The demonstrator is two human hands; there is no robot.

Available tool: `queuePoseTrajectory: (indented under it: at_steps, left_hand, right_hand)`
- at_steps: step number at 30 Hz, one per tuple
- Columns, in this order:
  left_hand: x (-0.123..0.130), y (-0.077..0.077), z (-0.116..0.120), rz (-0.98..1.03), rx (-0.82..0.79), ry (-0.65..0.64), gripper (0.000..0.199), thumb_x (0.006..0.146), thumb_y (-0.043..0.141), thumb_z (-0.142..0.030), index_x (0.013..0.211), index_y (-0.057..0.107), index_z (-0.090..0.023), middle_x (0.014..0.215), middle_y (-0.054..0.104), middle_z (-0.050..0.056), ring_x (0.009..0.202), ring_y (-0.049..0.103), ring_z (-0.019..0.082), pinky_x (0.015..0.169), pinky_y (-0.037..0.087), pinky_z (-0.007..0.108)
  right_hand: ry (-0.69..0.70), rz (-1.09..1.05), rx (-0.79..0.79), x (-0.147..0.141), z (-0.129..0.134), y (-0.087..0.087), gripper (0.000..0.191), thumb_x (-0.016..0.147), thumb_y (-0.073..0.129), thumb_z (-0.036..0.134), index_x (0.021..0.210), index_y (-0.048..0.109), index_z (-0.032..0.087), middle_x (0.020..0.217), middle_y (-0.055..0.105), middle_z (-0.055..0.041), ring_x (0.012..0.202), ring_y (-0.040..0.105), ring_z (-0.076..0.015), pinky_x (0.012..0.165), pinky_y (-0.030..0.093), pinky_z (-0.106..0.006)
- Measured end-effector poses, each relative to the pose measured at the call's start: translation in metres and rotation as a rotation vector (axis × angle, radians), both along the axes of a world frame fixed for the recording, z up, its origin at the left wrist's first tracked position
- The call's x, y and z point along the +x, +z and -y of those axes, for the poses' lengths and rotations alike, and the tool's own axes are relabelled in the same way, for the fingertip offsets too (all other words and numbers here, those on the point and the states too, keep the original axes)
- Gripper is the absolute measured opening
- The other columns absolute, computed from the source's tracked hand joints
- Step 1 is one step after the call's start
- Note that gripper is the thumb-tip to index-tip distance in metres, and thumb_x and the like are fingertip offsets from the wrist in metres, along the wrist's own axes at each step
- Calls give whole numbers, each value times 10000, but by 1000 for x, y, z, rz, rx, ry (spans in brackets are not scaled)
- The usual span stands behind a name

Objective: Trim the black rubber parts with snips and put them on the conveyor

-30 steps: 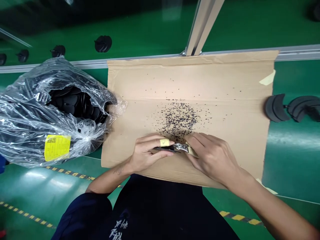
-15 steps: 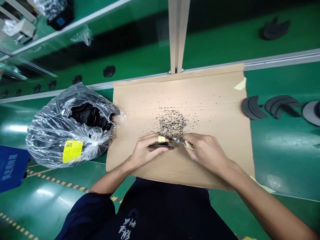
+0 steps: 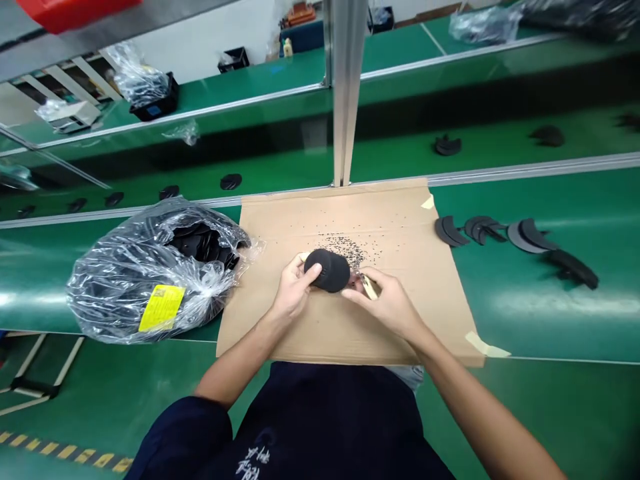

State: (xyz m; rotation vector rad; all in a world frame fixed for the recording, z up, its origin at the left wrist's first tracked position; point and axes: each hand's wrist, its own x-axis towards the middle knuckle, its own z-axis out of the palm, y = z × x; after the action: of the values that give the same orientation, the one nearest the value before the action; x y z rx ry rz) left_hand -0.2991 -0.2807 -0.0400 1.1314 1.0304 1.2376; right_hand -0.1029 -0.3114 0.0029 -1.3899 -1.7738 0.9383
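A black rounded part (image 3: 327, 270) is held by my left hand (image 3: 293, 287), thumb on its face, over the cardboard sheet (image 3: 280, 333). My right hand (image 3: 387, 300) holds small cutters with pale handles (image 3: 369, 287), their tip close to the part's right edge. Many tiny black bits (image 3: 350, 248) lie scattered on the cardboard just beyond both hands. To the left, a clear plastic bag (image 3: 120, 273) with a yellow label holds more black parts (image 3: 200, 243).
Black curved parts (image 3: 533, 237) lie on the green surface right of the cardboard. More black pieces (image 3: 231, 181) are spaced along the green strip behind the metal rail (image 3: 500, 170). An upright metal post (image 3: 344, 100) stands behind the cardboard.
My left hand has turned the black part from edge-on to showing its broad face. The right hand's fingers have loosened around the cutters. The camera view has shifted, showing more of the background.
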Motion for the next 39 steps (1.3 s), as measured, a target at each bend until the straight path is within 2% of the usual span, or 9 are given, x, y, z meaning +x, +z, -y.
queuePoseTrajectory:
  at_steps: [4,8,10,13,18,23,29,34,39]
  left_hand:
    - [-19,7,15,53,53,-66,425,753,846,-436,1002,658,-148,948,716,41,879,697,143,814,563,253]
    - [-51,20,21,-189,306,-197,226,822,796,-313,972,754,-150,935,737,76,892,704,174,828,572,290]
    - [-65,25,21,-254,420,-209,161,866,748,-268,982,769,-158,951,744,91,896,709,174,818,576,292]
    - [-79,26,21,-306,508,-171,172,895,714,-239,1038,764,-157,957,753,99,875,719,169,784,585,276]
    - [-84,29,12,-375,603,-137,218,865,760,-279,1027,749,-134,859,759,83,751,719,163,689,592,254]
    - [-72,35,-9,-374,717,-172,130,920,671,-180,1019,747,-142,936,761,101,862,724,160,777,597,258]
    - [-38,11,-30,-326,673,-161,176,896,674,-123,1047,757,-156,958,765,93,917,729,153,820,602,264]
    - [-18,-11,-44,-352,619,-171,243,881,675,-88,1096,756,-167,979,756,91,894,715,139,756,591,249]
    - [-16,-15,-50,-387,671,-132,239,866,725,-111,1100,745,-154,934,757,88,878,703,155,766,597,287]
  right_hand:
    - [17,26,211,-35,7,5,165,946,575,301,827,609,191,676,583,8,600,511,-146,584,409,-273]
    - [235,316,620,-49,6,19,203,938,481,98,944,662,189,708,632,-23,631,509,-162,619,370,-305]
    - [320,381,704,-53,4,28,231,927,473,65,972,662,188,697,626,-19,622,499,-162,614,354,-312]
    - [400,348,678,-57,-1,37,176,923,524,98,979,659,195,709,630,-17,617,508,-160,613,367,-318]
    - [376,257,556,-56,-14,40,142,921,568,145,986,672,215,717,636,-24,637,551,-169,621,420,-324]
    - [302,211,508,-36,-22,37,138,912,583,130,991,662,210,771,676,-40,656,594,-171,633,464,-325]
    - [150,353,406,0,-41,13,167,889,532,136,972,662,198,831,706,-67,751,629,-207,689,479,-343]
    - [157,445,439,13,-69,-27,197,890,494,140,971,673,158,830,709,-82,739,600,-206,668,437,-329]
    - [227,444,584,16,-79,-41,227,919,473,116,1024,673,141,850,715,-89,746,583,-200,655,412,-321]
